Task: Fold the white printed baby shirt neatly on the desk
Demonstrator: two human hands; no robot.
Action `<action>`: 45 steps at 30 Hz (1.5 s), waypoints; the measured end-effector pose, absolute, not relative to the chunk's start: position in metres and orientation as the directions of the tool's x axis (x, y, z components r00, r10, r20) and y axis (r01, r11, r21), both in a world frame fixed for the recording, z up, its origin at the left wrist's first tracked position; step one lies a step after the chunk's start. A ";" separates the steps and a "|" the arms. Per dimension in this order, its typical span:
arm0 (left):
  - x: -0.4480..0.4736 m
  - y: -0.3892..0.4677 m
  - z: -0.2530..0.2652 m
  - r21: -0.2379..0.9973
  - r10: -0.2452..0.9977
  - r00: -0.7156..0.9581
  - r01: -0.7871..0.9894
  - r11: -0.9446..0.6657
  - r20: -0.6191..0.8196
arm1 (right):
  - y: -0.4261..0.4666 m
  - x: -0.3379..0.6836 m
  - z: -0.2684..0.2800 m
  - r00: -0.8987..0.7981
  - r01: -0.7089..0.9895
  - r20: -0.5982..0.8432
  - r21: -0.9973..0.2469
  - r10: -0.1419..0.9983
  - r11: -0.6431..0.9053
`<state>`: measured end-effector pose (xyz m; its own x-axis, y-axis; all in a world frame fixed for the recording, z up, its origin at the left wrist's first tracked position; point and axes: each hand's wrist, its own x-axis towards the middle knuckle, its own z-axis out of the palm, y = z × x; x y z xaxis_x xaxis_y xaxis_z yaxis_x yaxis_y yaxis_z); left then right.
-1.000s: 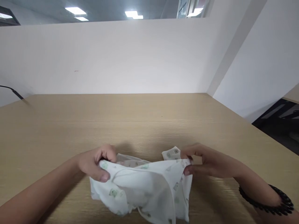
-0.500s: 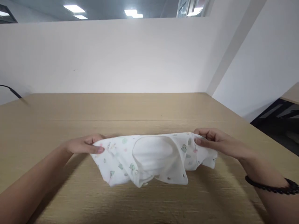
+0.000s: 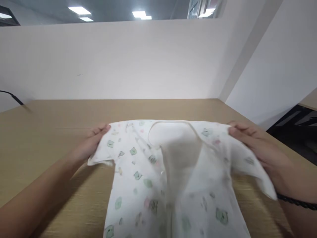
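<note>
A white baby garment (image 3: 138, 165) with short sleeves and a print of small green and pink animals hangs spread between my hands. It opens down the front, and its plain inner back shows at the neck. My left hand (image 3: 92, 142) is closed on the shoulder and sleeve at the left. At the other shoulder, my right hand (image 3: 255, 142) pinches the cloth, with the right sleeve drooping below it. The lower part of the garment runs out of view at the bottom, and its right side is blurred by motion.
Under the garment lies a wooden tabletop (image 3: 61, 114). A white partition (image 3: 138, 59) rises along its back, and another white panel (image 3: 277, 66) stands at the right. A black cable (image 3: 16, 98) reaches the table's left edge. A black bracelet (image 3: 297, 201) circles my right wrist.
The garment was bunched and folded between my hands. Both hands have risen and spread apart, and its body has dropped open downward, showing the front and both sleeves.
</note>
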<state>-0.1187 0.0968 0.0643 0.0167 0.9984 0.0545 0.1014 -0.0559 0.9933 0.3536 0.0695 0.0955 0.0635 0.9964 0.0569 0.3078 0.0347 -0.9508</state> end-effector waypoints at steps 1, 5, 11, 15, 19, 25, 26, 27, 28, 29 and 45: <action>-0.118 0.103 0.063 0.971 0.998 0.035 0.233 -0.060 0.053 | 0.078 0.351 0.092 0.026 0.378 0.050 -0.925 0.998 0.036; -0.123 0.119 0.051 0.637 0.990 0.061 0.760 -0.127 0.124 | 0.105 0.352 0.062 -0.033 0.746 0.301 -0.627 0.953 0.224; -0.104 0.103 0.039 0.101 0.836 0.324 0.908 -0.406 0.444 | 0.096 0.324 0.041 -0.260 0.835 0.437 -0.345 0.861 0.428; -0.088 0.088 0.032 0.056 0.860 0.496 0.861 -0.505 0.119 | 0.070 0.288 0.042 -0.417 0.772 0.184 -0.444 0.890 0.454; -0.107 0.096 0.019 0.161 0.904 0.388 0.918 -0.363 -0.179 | 0.066 0.279 0.029 -0.524 0.742 0.058 -0.460 0.850 0.488; -0.141 0.121 0.012 0.140 0.951 0.212 0.973 -0.183 -0.227 | 0.086 0.296 0.014 -0.479 0.764 0.129 -0.425 0.868 0.485; -0.142 0.122 0.012 0.137 0.954 0.201 0.975 -0.174 -0.220 | 0.086 0.296 0.014 -0.467 0.768 0.140 -0.425 0.873 0.479; -0.140 0.121 0.012 0.133 0.961 0.190 0.977 -0.165 -0.201 | 0.086 0.294 0.016 -0.456 0.772 0.155 -0.422 0.877 0.476; -0.136 0.119 0.013 0.131 0.968 0.185 0.978 -0.164 -0.170 | 0.084 0.290 0.018 -0.447 0.775 0.173 -0.415 0.878 0.476; -0.129 0.116 0.015 0.141 0.972 0.198 0.973 -0.180 -0.125 | 0.082 0.285 0.021 -0.435 0.779 0.193 -0.408 0.879 0.475; 0.002 0.139 0.037 0.213 0.769 0.615 0.739 -0.639 0.176 | 0.123 0.199 0.036 -0.214 0.802 0.229 -0.514 0.950 0.304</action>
